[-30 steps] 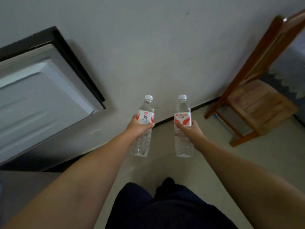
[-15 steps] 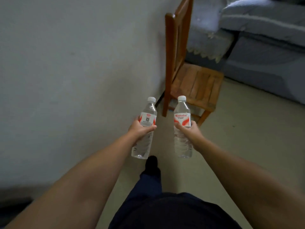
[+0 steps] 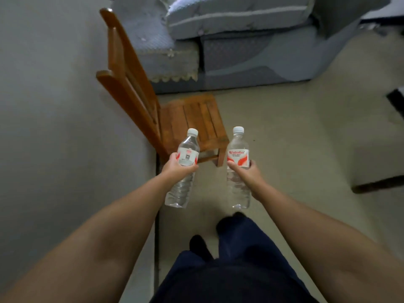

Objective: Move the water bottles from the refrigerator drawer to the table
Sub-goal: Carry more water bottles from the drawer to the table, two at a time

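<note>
- Head view, looking down past 2 bare forearms to a pale floor [image 3: 284, 132].
- Left hand [image 3: 177, 168] grips the left bottle [image 3: 182, 169] around its middle, fingers curled over the lower edge of the white-and-red label; thumb side faces the camera.
- Left bottle is clear, white-capped, tilted with its cap leaning right and away, base nearer the body. A small square code shows on the label.
- Right hand [image 3: 247, 173] grips the right bottle [image 3: 237, 169] just below its label, thumb wrapped across the front, fingers curled round the far side.
- Right bottle is clear, white-capped, close to upright; red lettering on the label faces the camera.
- Both bottles are held in the air above the floor, side by side, apart from each other, neither resting on anything.
- Wooden chair [image 3: 190, 119] stands beyond the bottles, its slatted back against the grey wall [image 3: 54, 106] on the left, seat facing right. In this view the left bottle's cap overlaps the seat's front edge.
- Grey sofa [image 3: 240, 40] with a lace-edged cover fills the top of the view, behind the chair.
- Dark trousers [image 3: 229, 276] and 2 dark feet show at the bottom centre, between the forearms.
- Dark edge of some low object at the right margin; cannot tell what it is.
</note>
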`<state>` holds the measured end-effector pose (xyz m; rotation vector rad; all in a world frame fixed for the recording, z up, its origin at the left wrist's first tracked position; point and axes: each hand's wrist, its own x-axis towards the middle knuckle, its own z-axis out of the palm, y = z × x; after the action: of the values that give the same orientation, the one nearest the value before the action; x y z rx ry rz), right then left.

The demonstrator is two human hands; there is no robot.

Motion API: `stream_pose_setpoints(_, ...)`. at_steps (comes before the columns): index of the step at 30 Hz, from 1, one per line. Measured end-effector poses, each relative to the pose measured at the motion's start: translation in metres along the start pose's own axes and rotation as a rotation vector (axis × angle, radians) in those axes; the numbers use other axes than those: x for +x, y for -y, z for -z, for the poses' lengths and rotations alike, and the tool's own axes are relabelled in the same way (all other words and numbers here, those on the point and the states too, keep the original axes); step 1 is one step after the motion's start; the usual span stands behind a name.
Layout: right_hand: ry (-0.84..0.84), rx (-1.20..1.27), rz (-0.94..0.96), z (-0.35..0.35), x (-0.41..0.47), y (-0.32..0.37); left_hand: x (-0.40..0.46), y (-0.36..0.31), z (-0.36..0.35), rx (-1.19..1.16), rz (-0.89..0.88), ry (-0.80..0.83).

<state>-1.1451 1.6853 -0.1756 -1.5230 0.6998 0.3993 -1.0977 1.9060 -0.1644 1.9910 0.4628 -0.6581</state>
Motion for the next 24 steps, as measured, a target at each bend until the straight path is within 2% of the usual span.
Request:
stream_pose_setpoints(6, -0.245, 0.116, -0.040, 0.065, 0.053, 0.011, 0.051, -0.084, -0.064, 0.128, -0.086, 0.150)
stream_pose_setpoints(11, -0.279, 0.158, -0.042, 0.109, 0.094, 0.033, 0.087, -0.136, -0.100, 0.218, -0.138, 0.210)
stream_pose_setpoints(17, -0.297, 0.155, -0.026, 0.202, 0.153, 0.093, 0.144, -0.240, -0.167, 0.226, -0.138, 0.240)
stream_pose_setpoints(24, -0.453, 0.297, -0.067, 0.281, 0.206, 0.127, 0.194, -0.338, -0.235, 0.293, -0.211, 0.277)
